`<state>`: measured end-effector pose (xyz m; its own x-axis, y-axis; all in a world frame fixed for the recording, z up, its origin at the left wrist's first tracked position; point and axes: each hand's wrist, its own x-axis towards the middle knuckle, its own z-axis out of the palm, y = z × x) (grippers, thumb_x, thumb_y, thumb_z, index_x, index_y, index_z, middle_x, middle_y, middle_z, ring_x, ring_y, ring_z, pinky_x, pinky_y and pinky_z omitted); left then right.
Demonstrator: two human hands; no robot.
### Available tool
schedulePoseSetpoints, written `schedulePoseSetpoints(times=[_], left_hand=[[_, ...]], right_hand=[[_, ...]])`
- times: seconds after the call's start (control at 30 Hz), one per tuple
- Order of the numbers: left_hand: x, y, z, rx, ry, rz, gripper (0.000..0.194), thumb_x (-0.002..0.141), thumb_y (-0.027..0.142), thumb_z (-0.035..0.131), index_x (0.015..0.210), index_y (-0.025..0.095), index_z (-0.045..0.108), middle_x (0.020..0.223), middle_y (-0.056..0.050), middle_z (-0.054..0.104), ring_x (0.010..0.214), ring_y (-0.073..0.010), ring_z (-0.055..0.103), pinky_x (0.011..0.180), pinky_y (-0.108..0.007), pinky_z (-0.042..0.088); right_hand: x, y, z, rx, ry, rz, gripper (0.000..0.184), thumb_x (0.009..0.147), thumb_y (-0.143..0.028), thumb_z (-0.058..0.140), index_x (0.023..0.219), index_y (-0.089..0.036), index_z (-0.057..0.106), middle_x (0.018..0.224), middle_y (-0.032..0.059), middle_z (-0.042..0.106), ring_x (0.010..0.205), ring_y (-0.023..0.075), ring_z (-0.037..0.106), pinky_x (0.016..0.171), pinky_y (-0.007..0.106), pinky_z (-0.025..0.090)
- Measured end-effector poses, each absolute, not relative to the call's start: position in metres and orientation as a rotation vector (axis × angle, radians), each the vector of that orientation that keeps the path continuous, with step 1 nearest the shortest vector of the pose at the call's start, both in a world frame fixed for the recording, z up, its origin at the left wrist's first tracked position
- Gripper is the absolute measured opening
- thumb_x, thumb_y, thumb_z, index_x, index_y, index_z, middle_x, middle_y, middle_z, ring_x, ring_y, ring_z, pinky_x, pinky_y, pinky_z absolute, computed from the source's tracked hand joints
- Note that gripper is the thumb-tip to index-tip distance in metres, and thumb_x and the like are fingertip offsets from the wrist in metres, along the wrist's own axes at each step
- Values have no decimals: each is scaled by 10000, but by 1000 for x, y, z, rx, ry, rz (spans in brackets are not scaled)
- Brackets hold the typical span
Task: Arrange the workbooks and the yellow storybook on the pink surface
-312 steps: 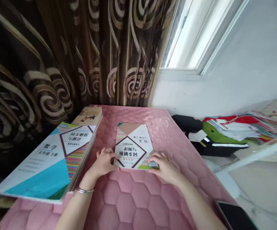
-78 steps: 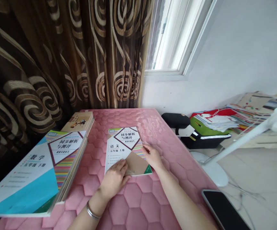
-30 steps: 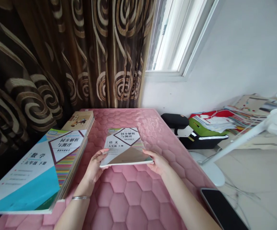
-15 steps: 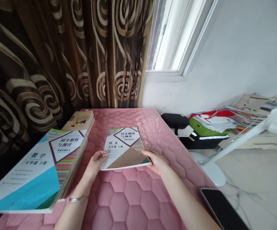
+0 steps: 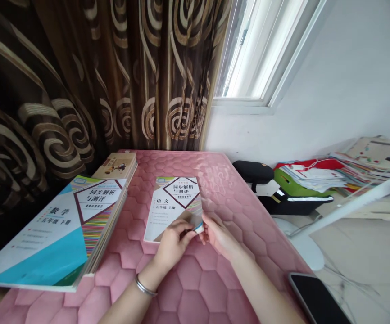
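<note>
At the lower right of the frame a dark phone (image 5: 316, 299) lies near the edge of the pink quilted tabletop (image 5: 188, 288). Above it, at frame centre, the left hand (image 5: 173, 243) and right hand (image 5: 219, 234) meet at the near right corner of the workbook (image 5: 174, 204), which lies flat on the tabletop with its cover up and its title readable from the near side. The fingers of both hands are closed in a pinch on the cover's corner, which is raised slightly off the pages; the rest of the cover is still down, so opening appears barely begun. At the left of the frame the stack of larger books (image 5: 63, 225) sits apart from the hands, untouched. Beyond it hangs the brown patterned curtain (image 5: 97, 76).
</note>
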<state>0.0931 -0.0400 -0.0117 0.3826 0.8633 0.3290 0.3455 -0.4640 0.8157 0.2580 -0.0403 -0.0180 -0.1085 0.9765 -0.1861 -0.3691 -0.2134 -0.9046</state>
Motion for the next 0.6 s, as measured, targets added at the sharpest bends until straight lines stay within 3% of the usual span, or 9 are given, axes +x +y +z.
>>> schedulePoseSetpoints(times=[0.23, 0.6], left_hand=[[91, -36, -13, 1969, 987, 1046, 284, 920, 348, 505, 799, 188, 707, 819, -52, 670, 778, -159, 600, 747, -276, 460], [93, -37, -16, 1982, 959, 1035, 286, 929, 337, 489, 815, 190, 708, 840, -61, 655, 791, -161, 592, 760, -283, 462]], right_hand=[[263, -44, -11, -996, -948, 1653, 206, 713, -361, 652, 775, -170, 605, 638, -4, 637, 547, 107, 566, 503, 223, 443], [266, -47, -2, -1064, -986, 1680, 207, 656, -293, 626, 814, -161, 650, 635, 13, 662, 534, 105, 560, 510, 225, 434]])
